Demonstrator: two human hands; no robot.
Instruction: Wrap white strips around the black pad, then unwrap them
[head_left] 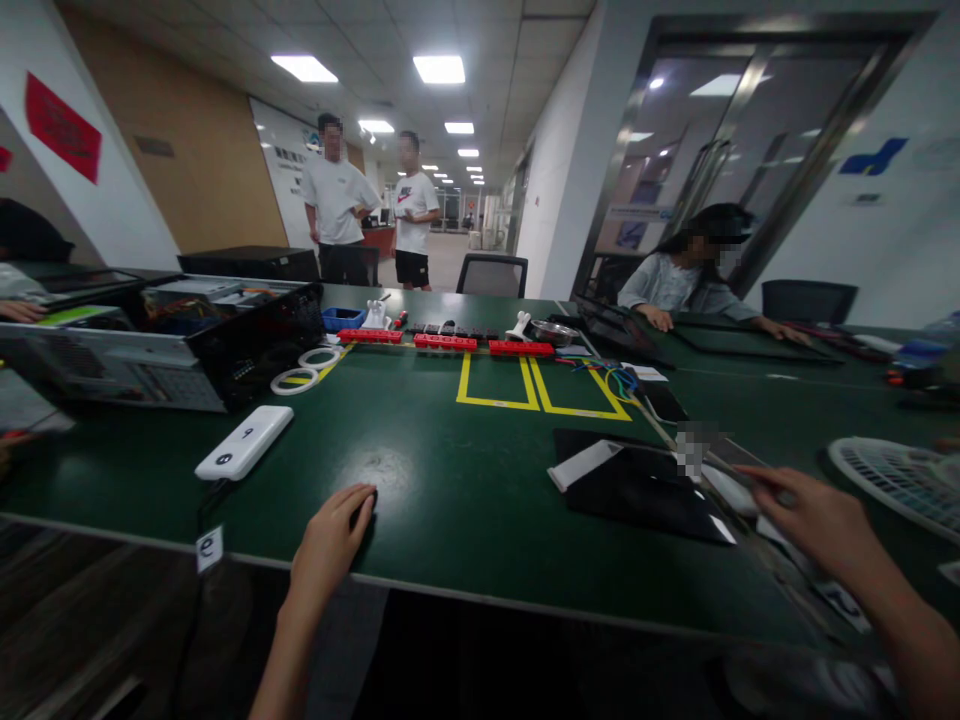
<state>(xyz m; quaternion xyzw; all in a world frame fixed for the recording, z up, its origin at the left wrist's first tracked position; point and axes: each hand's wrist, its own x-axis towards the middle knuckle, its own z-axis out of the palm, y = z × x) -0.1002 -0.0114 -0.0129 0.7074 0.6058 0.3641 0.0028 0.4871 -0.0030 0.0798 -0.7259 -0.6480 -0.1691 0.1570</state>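
Observation:
My left hand (pixel 332 537) rests on the green table (pixel 450 480) just inside its front edge. Its fingers are curled together over a small dark spot that I cannot make out. My right hand (pixel 814 515) reaches in from the right with fingers stretched out. Its fingertips lie beside a white object (pixel 726 490) at the right edge of a black pad (pixel 637 490). A white card (pixel 585 463) lies on the pad's left corner. The right hand holds nothing that I can see.
A white power bank (pixel 244 443) lies at the left, with an open computer case (pixel 150 345) and tape rolls (pixel 307 370) behind it. Yellow tape rectangles (pixel 540 385), red blocks (pixel 446 342) and coloured wires (pixel 611 378) sit mid-table. A fan grille (pixel 900 480) is far right. One person sits (pixel 697 275) and two stand (pixel 337 200) beyond.

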